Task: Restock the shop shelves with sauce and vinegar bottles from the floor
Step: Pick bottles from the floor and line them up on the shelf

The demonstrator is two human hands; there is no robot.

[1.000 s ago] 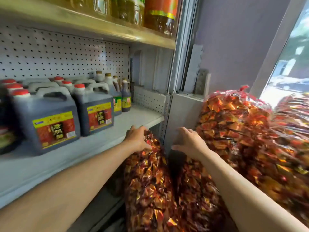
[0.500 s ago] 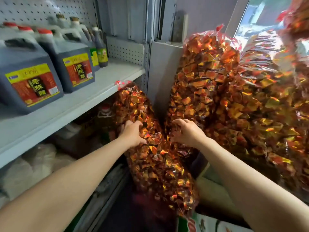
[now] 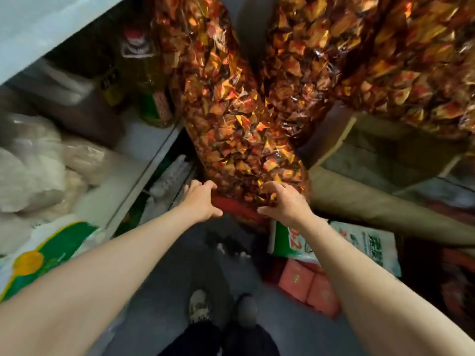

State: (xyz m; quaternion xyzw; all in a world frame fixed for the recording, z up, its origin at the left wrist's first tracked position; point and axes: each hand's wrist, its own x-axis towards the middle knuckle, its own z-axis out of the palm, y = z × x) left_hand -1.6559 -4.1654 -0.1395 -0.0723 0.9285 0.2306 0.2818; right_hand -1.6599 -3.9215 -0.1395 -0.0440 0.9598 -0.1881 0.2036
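Note:
A tall clear bag of red-and-gold wrapped sweets (image 3: 231,119) stands upright on the floor beside the shelf unit. My left hand (image 3: 203,199) holds its bottom left corner, with the thumb under the red edge. My right hand (image 3: 282,204) grips the bottom right, fingers curled into the plastic. A yellow oil bottle with a red cap (image 3: 144,73) stands on the lower shelf (image 3: 144,173). No sauce or vinegar jugs are in view; only the pale front edge of the shelf above (image 3: 38,27) shows at the top left.
White sacks (image 3: 33,163) and a green-and-white sack (image 3: 46,255) fill the lower shelf. More sweet bags (image 3: 372,60) lean over a cardboard box (image 3: 385,150) on the right. A green-and-white sack (image 3: 334,247) and red boxes (image 3: 308,286) lie by my feet (image 3: 221,307).
My view has tipped down from the jug shelf to the floor. Both hands have slid from the top of the sweet bag down to its bottom.

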